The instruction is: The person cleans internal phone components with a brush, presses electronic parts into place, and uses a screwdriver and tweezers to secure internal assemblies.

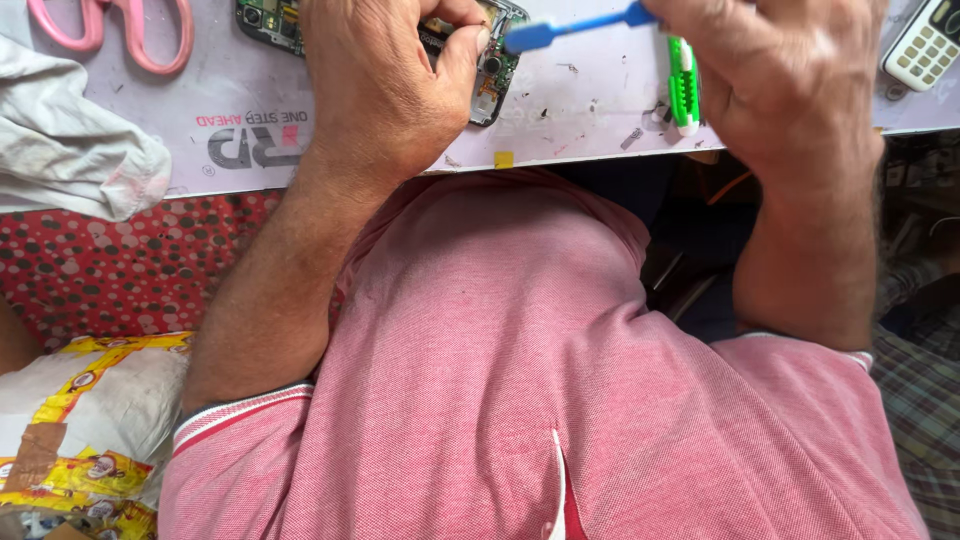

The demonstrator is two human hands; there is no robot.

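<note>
The left hand is pinching the opened phone at its right edge, thumb and fingers closed tight on it, pressing it onto the white bench at the far side. The right hand is gripping a blue pry tool, its long axis running left to right, flat tip pointing left at the phone. A green tool is lying just beside that hand. Pink scissors are sitting far left, a crumpled white cloth nearer, a keypad handset far right.
</note>
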